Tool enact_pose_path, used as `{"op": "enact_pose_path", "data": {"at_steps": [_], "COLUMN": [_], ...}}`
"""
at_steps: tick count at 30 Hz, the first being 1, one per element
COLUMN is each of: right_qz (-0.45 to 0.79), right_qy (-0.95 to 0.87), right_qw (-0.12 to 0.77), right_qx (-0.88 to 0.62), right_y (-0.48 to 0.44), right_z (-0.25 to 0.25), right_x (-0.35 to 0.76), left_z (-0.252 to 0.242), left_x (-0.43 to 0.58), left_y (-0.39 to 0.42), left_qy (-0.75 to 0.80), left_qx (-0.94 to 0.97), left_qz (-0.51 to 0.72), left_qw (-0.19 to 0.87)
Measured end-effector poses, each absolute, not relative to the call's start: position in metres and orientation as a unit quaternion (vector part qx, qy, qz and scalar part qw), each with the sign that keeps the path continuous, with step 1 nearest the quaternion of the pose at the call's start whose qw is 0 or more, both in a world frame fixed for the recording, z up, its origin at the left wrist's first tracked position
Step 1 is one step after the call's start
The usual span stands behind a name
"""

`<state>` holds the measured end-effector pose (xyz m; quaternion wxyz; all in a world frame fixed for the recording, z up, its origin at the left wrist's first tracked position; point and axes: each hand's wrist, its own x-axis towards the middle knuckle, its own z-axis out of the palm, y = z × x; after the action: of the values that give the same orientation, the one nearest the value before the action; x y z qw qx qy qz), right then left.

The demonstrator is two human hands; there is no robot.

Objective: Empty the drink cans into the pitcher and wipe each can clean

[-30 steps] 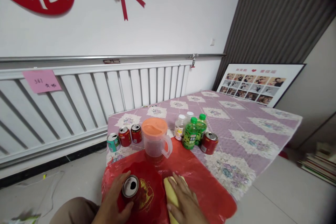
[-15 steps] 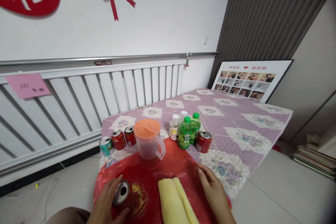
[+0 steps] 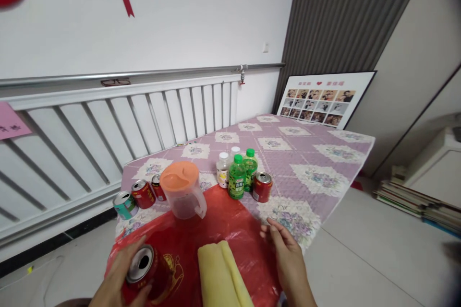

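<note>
My left hand (image 3: 120,273) is wrapped round an opened red drink can (image 3: 154,276), thumb on the near side and fingers on the far side. The can stands over a red plastic sheet (image 3: 230,220); whether its base touches is hidden. To its right lies a folded yellow cloth (image 3: 219,273). Beyond the cloth, my right hand (image 3: 288,254) hovers by the right edge of the sheet, its fingers loosely bent and apart, with nothing visible in them. A clear pitcher (image 3: 185,201) with an orange lid stands at the back of the sheet.
Left of the pitcher stand a teal can (image 3: 125,206), a red can (image 3: 143,195) and a partly hidden dark can (image 3: 158,187). Right of it are green-capped bottles (image 3: 236,180), white-capped bottles (image 3: 223,172) and another red can (image 3: 262,188). A radiator (image 3: 173,115) lines the wall behind the table.
The view has turned right, so things appear shifted left. My left hand has closed more firmly round the red can. My right hand's fingers have curled slightly.
</note>
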<state>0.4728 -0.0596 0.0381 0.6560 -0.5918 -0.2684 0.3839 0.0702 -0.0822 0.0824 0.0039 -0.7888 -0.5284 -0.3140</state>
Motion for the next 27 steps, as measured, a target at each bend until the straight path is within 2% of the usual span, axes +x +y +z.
{"op": "enact_pose_path", "data": {"at_steps": [5, 11, 17, 27], "right_qz": [0.401, 0.417, 0.443, 0.381], "right_qy": [-0.268, -0.365, -0.471, -0.525], "right_qw": [0.648, 0.617, 0.557, 0.547], "right_qx": [-0.589, -0.559, -0.521, -0.53], "right_y": [-0.06, -0.06, -0.055, -0.031], "right_z": [0.044, 0.05, 0.05, 0.04], "right_x": [0.475, 0.473, 0.468, 0.468], "left_z": [0.116, 0.154, 0.141, 0.13], "left_x": [0.125, 0.219, 0.281, 0.319], "left_y": [-0.072, -0.044, -0.002, 0.024], "left_qy": [-0.494, -0.421, -0.338, -0.316], "left_qx": [-0.793, -0.8, -0.814, -0.816], "left_qz": [-0.353, -0.373, -0.364, -0.32], "left_qw": [-0.061, -0.207, -0.3, -0.363]}}
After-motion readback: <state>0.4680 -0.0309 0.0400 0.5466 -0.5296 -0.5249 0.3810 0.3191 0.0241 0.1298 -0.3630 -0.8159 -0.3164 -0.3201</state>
